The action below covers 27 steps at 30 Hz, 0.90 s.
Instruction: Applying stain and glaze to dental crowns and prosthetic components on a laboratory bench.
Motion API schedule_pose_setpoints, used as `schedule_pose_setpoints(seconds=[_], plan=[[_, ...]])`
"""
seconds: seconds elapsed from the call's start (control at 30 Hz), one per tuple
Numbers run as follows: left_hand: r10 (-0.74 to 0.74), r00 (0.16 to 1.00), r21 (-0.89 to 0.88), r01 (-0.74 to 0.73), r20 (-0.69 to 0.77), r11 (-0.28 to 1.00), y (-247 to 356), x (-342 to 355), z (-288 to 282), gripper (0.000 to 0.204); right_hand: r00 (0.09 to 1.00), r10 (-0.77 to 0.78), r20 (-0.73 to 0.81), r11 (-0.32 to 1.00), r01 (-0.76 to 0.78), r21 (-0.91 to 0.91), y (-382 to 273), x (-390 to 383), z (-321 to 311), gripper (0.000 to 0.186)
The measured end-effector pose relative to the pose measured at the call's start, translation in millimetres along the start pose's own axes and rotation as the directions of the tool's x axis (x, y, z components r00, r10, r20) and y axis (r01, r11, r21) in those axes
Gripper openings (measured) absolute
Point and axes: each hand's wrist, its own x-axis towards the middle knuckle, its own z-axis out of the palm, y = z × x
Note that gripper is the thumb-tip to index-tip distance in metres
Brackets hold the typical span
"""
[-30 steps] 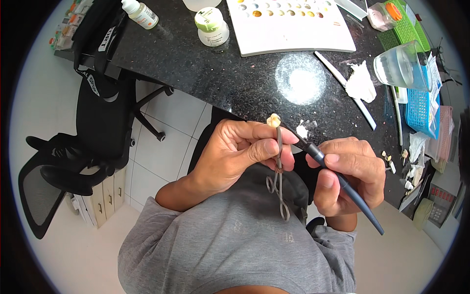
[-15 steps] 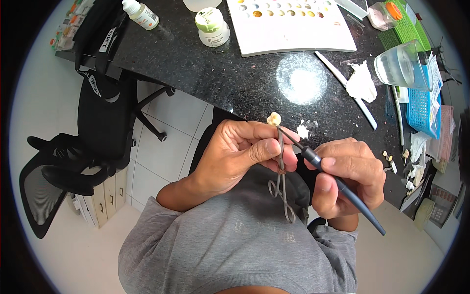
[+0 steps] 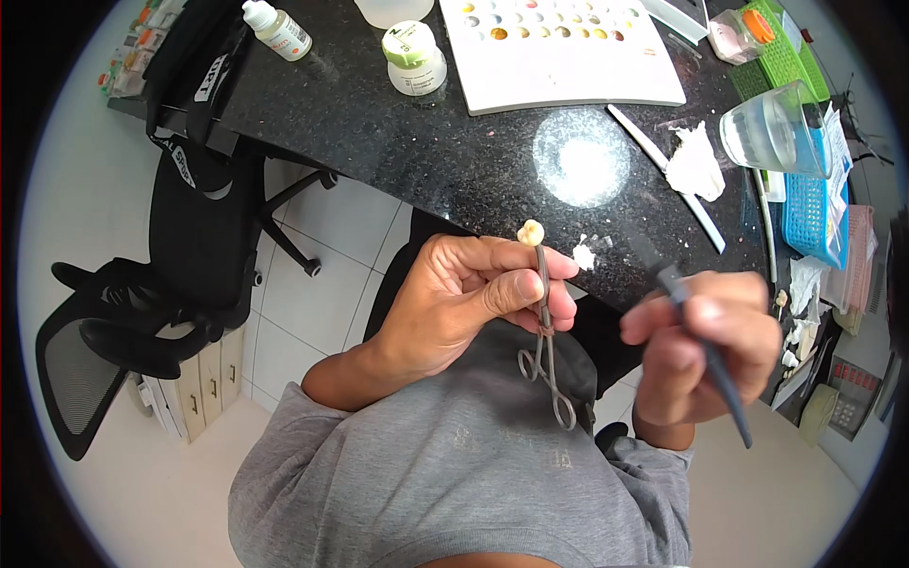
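Note:
My left hand (image 3: 464, 303) is closed on a metal clamp (image 3: 548, 364) with finger rings, which holds a small cream tooth-shaped piece (image 3: 531, 232) upright at its tip, just above my fingers. My right hand (image 3: 710, 350), blurred, grips a slim dark brush-like tool (image 3: 721, 383) to the right of the clamp; its tip is smeared by motion and apart from the piece. White scraps (image 3: 584, 256) lie on the black speckled desk (image 3: 379, 142) behind the piece.
A white palette (image 3: 568, 71) with coloured dabs, jar (image 3: 414, 66) and dropper bottle (image 3: 276, 30) stand at the back. A glass (image 3: 772, 133), blue basket (image 3: 803, 222), green tray (image 3: 791, 62), white stick (image 3: 705, 222) and tissue (image 3: 691, 166) are rightward; a black chair (image 3: 199, 246) is left.
My right hand has moved to the right, drawing the tool's tip away from the cream piece. My left hand with the clamp stays almost where it was.

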Motion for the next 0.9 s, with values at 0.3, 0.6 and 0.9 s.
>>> schedule_pose_setpoints(seconds=[0.3,0.6,0.9], plan=[[0.088,0.996,-0.057,-0.086,0.021,0.995,-5,3,0,0.02,0.969,0.142,-0.203,0.843,-0.226,-0.487,-10,71,-44,0.018],[0.064,0.995,-0.125,-0.054,0.08,0.991,-6,3,-7,0.018,0.972,0.234,-0.027,0.777,-0.204,-0.596,29,80,-32,0.013],[0.037,0.99,-0.173,-0.013,0.134,0.985,-3,5,-11,0.018,0.976,0.205,-0.077,0.781,-0.21,-0.588,43,78,-32,0.01]])
